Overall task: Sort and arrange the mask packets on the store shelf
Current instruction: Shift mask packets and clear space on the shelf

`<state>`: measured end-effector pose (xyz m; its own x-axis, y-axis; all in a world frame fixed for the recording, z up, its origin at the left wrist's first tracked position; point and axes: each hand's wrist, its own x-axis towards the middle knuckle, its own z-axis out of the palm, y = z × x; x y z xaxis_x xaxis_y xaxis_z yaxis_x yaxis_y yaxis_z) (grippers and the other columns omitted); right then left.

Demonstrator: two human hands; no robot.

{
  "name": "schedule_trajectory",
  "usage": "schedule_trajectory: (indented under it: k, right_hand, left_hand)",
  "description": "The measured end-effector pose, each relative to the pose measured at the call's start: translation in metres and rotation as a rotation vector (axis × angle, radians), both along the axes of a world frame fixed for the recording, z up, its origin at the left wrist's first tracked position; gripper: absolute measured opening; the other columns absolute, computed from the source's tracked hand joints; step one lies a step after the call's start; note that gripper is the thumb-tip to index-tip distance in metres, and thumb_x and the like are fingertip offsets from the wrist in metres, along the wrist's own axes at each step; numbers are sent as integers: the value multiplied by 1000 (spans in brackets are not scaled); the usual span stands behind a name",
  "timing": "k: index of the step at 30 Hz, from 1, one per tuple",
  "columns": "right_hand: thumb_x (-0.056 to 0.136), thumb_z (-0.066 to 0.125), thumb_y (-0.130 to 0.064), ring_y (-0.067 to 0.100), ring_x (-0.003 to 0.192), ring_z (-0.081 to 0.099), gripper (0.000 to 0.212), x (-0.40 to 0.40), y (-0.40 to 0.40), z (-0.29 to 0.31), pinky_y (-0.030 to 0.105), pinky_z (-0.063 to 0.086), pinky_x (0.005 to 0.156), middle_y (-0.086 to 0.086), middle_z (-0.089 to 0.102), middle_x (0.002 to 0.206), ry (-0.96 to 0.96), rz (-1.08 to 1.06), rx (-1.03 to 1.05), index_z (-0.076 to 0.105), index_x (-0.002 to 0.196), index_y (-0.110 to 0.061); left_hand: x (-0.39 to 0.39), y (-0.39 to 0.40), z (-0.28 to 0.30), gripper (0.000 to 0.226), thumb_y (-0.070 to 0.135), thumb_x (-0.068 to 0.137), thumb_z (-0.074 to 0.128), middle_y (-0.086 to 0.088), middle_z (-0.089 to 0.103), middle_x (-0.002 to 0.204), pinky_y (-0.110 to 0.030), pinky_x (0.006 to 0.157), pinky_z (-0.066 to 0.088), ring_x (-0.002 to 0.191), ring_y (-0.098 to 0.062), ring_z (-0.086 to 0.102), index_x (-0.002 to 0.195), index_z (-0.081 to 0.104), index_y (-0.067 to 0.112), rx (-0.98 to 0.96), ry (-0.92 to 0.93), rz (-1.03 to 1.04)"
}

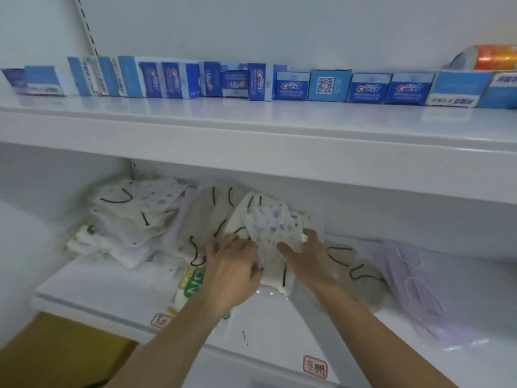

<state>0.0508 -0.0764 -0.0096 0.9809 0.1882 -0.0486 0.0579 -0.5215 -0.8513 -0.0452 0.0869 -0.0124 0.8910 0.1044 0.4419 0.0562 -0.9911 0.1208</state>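
Clear mask packets lie in a loose heap on the lower white shelf. A patterned white packet stands tilted in the middle, on top of beige masks with black ear loops. My left hand curls its fingers on the packets at the patterned packet's left edge. My right hand holds that packet's right side, thumb in front and fingers behind. A messy pile of cream and dotted packets sits at the left. A lilac mask packet lies at the right.
The upper shelf carries a row of blue toothpaste boxes and overhangs the mask heap. A green-lettered packet lies under my left wrist. Red price tags sit on the shelf's front edge. A brown cardboard box stands below left.
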Motion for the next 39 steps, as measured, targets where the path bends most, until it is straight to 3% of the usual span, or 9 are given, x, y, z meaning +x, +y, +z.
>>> schedule_trajectory:
  k: [6,12,15,19,21,24,32,36,39]
  right_hand:
    - [76,85,-24,15,86,67,56,-1,9,-11,21,49,62,-1,67,101,2,-129,131,54,122,-22]
    - [78,81,-14,19,74,71,31,-6,-22,-11,39,60,65,-1,72,88,-55,-305,228,66,106,-18]
    - [79,82,-15,25,84,70,43,3,-56,-6,31,52,67,7,73,103,-91,-409,166,64,118,-13]
    - [82,81,-27,35,131,45,80,1,-72,-6,44,40,105,13,48,142,-206,-445,-274,39,150,-15]
    - [88,74,-31,31,125,49,65,-11,-55,-9,40,41,101,10,49,137,-302,-367,-385,46,145,-19]
    - [93,66,-41,21,105,59,40,-25,-21,-16,28,42,84,1,59,120,-107,-182,-335,57,128,-24]
    - [91,63,-44,23,114,59,49,-41,11,-27,30,43,88,0,50,135,-130,-212,-206,48,136,-29]
    - [89,68,-40,24,110,62,49,-48,14,-36,29,42,87,1,52,136,-222,-284,-70,52,133,-27]
    - [86,70,-45,18,102,65,48,-46,9,-41,33,50,91,-7,58,126,-232,-279,-10,54,128,-29]
  left_hand:
    - [3,12,1,22,37,79,49,13,67,81,-43,85,40,103,-20,59,91,65,29,43,105,-174]
    - [34,36,50,29,29,94,53,6,60,119,-39,92,49,111,-21,57,122,60,26,-144,211,-176]
    - [49,41,62,37,30,94,55,-4,57,128,-44,94,50,116,-28,55,130,57,21,-173,199,-117]
    - [55,24,61,50,44,96,52,-19,42,139,-48,100,43,125,-42,45,139,42,19,-39,364,45]
    - [58,15,58,47,44,96,50,-20,41,137,-49,100,43,124,-43,45,135,44,18,-55,340,60]
    - [60,10,53,42,41,95,47,-22,37,142,-51,103,39,126,-44,44,130,46,19,-142,354,81]
    - [53,-3,57,43,25,96,54,-6,60,131,-35,96,45,118,-26,58,138,49,15,-667,270,-89]
    - [44,-14,47,59,27,94,58,-3,63,99,-32,74,45,86,-25,62,143,25,24,-805,302,-61]
    - [40,-23,34,75,27,91,66,-3,67,108,-30,67,41,87,-26,63,149,18,26,-856,319,-73]
